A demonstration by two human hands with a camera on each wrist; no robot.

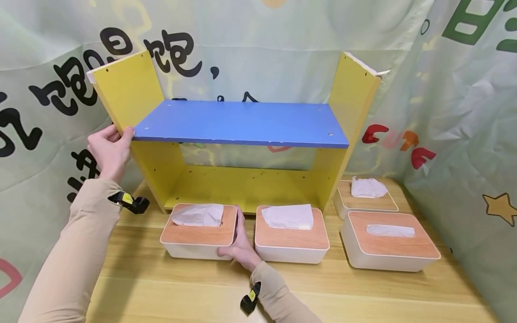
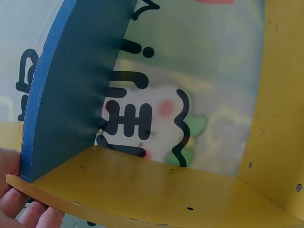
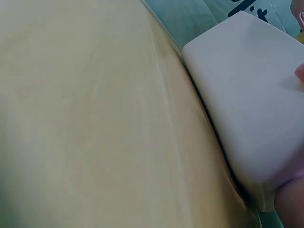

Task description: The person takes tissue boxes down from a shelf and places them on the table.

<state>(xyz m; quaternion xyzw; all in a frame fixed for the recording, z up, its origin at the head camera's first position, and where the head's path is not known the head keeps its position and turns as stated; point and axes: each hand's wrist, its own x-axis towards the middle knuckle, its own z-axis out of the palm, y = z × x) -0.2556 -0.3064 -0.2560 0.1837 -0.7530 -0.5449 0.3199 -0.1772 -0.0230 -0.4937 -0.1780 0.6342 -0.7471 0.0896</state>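
Note:
A small shelf unit has yellow side panels [image 1: 130,92], a yellow bottom board [image 1: 242,181] and a blue middle board [image 1: 242,121]. My left hand [image 1: 110,150] grips the left side panel at its front edge, beside the blue board's corner; in the left wrist view its fingers [image 2: 29,214] curl under the yellow edge. Low in front of the shelf, my right hand [image 1: 239,244] grips the right end of a white tissue box [image 1: 194,251] with a wood-look lid, thumb on its front wall and fingers along its side. A tissue pokes up from the lid.
A second tissue box [image 1: 291,255] stands just right of my right hand. Two more, a front one [image 1: 387,262] and a back one [image 1: 365,202], stand at the right of the wooden table [image 1: 194,296]. A printed cloth [image 1: 258,54] hangs behind and along the sides.

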